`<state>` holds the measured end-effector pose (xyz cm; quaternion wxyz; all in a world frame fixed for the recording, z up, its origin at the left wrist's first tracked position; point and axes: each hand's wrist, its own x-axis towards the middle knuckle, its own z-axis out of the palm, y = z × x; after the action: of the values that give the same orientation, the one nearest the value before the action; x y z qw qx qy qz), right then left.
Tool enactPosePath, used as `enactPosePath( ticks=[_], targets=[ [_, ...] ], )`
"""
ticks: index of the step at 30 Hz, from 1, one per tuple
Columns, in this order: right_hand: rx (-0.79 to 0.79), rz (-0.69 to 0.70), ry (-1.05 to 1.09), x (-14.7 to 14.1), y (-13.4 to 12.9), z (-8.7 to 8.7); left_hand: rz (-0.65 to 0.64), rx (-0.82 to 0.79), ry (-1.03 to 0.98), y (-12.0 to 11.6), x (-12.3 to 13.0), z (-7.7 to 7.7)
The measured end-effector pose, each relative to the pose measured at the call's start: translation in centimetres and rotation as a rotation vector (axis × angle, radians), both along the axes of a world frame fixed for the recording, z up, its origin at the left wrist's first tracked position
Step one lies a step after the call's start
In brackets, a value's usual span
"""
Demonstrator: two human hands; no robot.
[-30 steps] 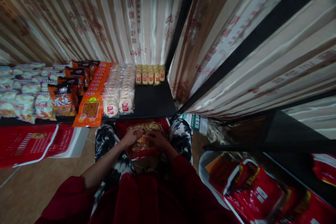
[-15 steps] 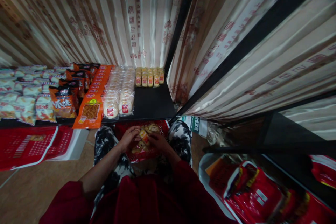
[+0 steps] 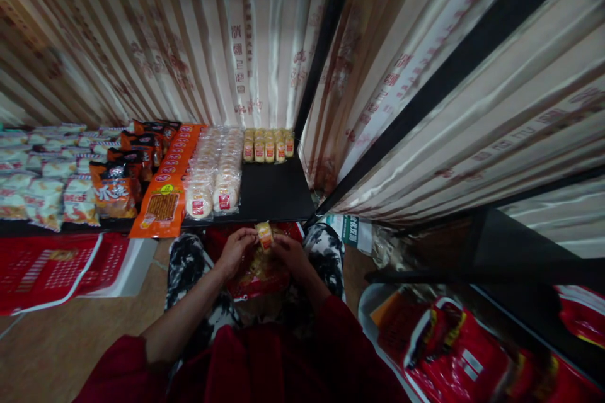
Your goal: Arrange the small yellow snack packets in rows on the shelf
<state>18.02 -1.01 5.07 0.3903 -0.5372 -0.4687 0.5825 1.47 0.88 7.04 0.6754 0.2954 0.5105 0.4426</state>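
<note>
Between my hands is a small yellow snack packet [image 3: 265,235] with an orange-red label, held upright. My left hand [image 3: 237,248] is closed on its left edge with the fingertips. On the other side my right hand [image 3: 287,250] pinches its right edge. Below them, between my knees, lies a red bag [image 3: 246,288] with more yellow packets inside, partly covered by my hands. Similar yellow packets [image 3: 269,150] stand in short rows at the back right of the black shelf [image 3: 278,192].
Left of those rows are clear-wrapped round white crackers [image 3: 199,203], orange snack packs [image 3: 163,206], black-and-orange bags [image 3: 115,190] and pale bags [image 3: 45,201]. A red bag [image 3: 42,271] lies at the lower left. A bin [image 3: 366,308] with red packages [image 3: 472,352] stands at the right.
Both hands have risen slightly toward the shelf, bringing the yellow packet up from over the bag's contents. It now stands more upright. The view has tilted a little.
</note>
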Motion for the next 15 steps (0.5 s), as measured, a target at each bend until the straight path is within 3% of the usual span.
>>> enactPosePath(
  ticks=[7,15],
  targets=[
    [0.028,-0.065,0.04,-0.1,1.1,1.6,-0.022,0.105,0.095,0.8,1.3,2.2],
    [0.152,-0.188,-0.109,0.5,3.7,1.8,-0.007,0.128,0.119,2.8,3.2,2.6]
  ],
)
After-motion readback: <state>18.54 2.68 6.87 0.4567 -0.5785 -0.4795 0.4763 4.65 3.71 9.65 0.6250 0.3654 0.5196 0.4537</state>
